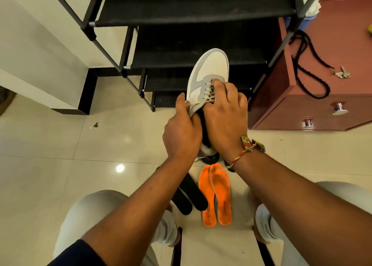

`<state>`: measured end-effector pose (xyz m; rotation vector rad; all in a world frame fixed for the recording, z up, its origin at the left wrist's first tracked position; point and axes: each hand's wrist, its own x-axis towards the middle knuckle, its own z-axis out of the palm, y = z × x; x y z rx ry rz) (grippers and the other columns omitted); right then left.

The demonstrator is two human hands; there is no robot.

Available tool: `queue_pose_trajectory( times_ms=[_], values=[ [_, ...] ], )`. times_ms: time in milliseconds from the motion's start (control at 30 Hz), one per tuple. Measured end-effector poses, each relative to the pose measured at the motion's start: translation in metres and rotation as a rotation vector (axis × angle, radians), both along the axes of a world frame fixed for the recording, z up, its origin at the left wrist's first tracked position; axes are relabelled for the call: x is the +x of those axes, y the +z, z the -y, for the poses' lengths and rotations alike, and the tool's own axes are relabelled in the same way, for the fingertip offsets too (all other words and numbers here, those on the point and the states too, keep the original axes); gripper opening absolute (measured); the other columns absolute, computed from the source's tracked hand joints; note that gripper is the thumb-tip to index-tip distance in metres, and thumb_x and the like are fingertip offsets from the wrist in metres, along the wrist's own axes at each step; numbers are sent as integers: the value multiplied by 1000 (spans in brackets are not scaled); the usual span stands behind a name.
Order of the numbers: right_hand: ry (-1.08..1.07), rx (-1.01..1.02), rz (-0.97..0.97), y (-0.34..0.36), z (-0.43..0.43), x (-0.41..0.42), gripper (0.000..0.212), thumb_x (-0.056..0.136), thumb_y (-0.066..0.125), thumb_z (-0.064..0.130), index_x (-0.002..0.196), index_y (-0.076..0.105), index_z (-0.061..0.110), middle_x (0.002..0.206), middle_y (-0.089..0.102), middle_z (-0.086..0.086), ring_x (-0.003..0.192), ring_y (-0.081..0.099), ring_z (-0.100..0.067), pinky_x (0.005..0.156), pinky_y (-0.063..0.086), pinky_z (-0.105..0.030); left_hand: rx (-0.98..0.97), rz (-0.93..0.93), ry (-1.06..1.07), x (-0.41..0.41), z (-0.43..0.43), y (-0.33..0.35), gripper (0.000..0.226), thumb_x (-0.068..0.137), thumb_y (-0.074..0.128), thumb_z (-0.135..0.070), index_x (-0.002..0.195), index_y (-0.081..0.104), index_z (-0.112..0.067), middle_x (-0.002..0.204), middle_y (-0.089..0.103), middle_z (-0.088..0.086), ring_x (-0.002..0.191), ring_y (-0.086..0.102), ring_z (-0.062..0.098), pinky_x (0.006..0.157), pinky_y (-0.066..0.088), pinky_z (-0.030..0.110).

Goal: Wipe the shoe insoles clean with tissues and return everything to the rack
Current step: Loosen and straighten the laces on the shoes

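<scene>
Left hand (182, 128), right hand (225, 120) tight around one white sneaker (211, 64); two orange insoles (221, 195), two black insoles (195, 196)

A pale tiled floor (50, 175) is seen. Two orange insoles (215, 197) are laid on it side by side, partly overlapped, toes pointed toward a black rack (181, 4). Two black insoles (191, 199) are placed just beside them on the left, partly hidden. A small greenish scrap (96, 124) is left on the tiles farther left. The rack, fitted with black fabric shelves, is stood on the floor. To its right a red-brown counter (302, 104) with drawers is set; a black cord (308, 64) and keys (342, 75) are laid on its top.
</scene>
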<state>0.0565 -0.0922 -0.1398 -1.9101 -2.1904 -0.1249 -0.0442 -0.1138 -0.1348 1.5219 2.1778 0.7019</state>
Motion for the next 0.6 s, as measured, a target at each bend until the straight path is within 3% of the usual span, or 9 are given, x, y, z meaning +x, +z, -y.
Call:
queue_pose_trajectory(
  times_ms=[200, 333, 500, 600],
  values=[
    [49, 34, -61, 0, -4, 3, 21, 89, 65, 32, 100, 74, 15, 142, 50, -9, 126, 45, -32, 92, 42, -44, 34, -12, -23, -4, -1, -2, 48, 103, 48, -31, 149, 33, -28, 103, 70, -1, 77, 67, 17, 71, 59, 38],
    [118, 75, -134, 3, -7, 3, 17, 92, 62, 28, 96, 75, 18, 133, 55, -4, 117, 48, -28, 87, 46, -36, 43, 19, -12, -10, -5, -11, 40, 105, 42, -41, 143, 43, -33, 95, 71, -1, 76, 67, 17, 68, 58, 36],
    [151, 7, -322, -1, -7, -3, 17, 96, 60, 16, 111, 62, 8, 121, 57, -10, 102, 64, -29, 80, 60, -38, 38, 138, -92, -12, -8, -15, 44, 106, 38, -42, 146, 45, -29, 112, 71, -2, 86, 59, 2, 69, 44, 9],
    [160, -3, -402, 3, -10, 1, 13, 96, 59, 13, 109, 58, 9, 118, 58, -10, 93, 67, -29, 75, 58, -32, 3, 234, -179, -11, -8, -13, 50, 103, 42, -43, 151, 37, -27, 127, 65, -1, 102, 59, 5, 81, 45, 14]
  ],
)
